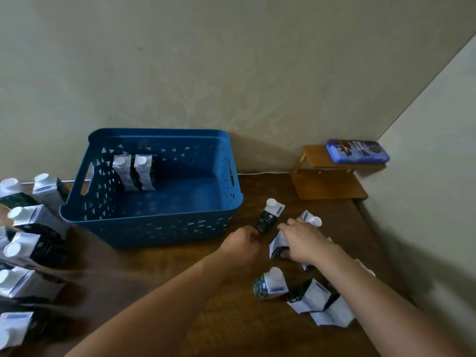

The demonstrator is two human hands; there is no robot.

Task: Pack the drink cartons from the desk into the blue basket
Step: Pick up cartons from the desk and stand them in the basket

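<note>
Cartons along the left [28, 243]: smeared with blur, lowest ones cut by the frame edge, count uncertain. Carton under my right hand [302, 243]: mostly covered, my fingertips out of sight behind it. Cartons behind my right forearm [365, 269]: only corners show. Print on every carton: too small to read. Case on the small shelf [358, 151]: picture illegible.

the basket [152, 222] is sitting on the desk [180, 274] against the wall, two cartons [134, 172] standing inside at its far left. more cartons [28, 243] are lining up to its left, another cluster [296, 287] lying to its right, perhaps eight. a small shelf [327, 176] is occupying the far right corner, carrying a case [358, 151].
</note>
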